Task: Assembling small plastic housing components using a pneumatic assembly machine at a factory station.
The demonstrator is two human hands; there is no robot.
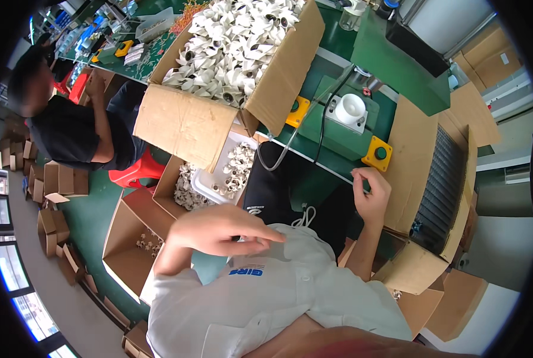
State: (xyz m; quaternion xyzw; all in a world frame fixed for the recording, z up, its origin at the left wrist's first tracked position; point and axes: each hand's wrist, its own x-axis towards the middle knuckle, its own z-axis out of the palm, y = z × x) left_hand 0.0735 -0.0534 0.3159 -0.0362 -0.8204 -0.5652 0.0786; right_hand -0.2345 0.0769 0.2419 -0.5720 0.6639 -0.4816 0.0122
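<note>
My left hand (pixel 223 230) hovers in front of my shirt, index finger stretched to the right and the fingers below it partly bent. A gap shows between them, and I see nothing held. Just below a yellow push-button box (pixel 377 153) with a dark button, my right hand (pixel 371 194) is raised, its fingers loosely curled and apart from the thumb. No object shows in it. Ahead, a round white plastic cup-like part (pixel 350 108) sits on the fixture of a green bench press (pixel 345 132). A second yellow button box (pixel 297 111) stands left of the fixture.
A large carton (pixel 183 122) full of white bladed plastic parts (pixel 236 45) stands ahead left. Below it are a white tray (pixel 205 186) of small parts and open cartons (pixel 123 244). To my right is a carton (pixel 406 167) with grey ribbed contents. A co-worker (pixel 70 128) sits left.
</note>
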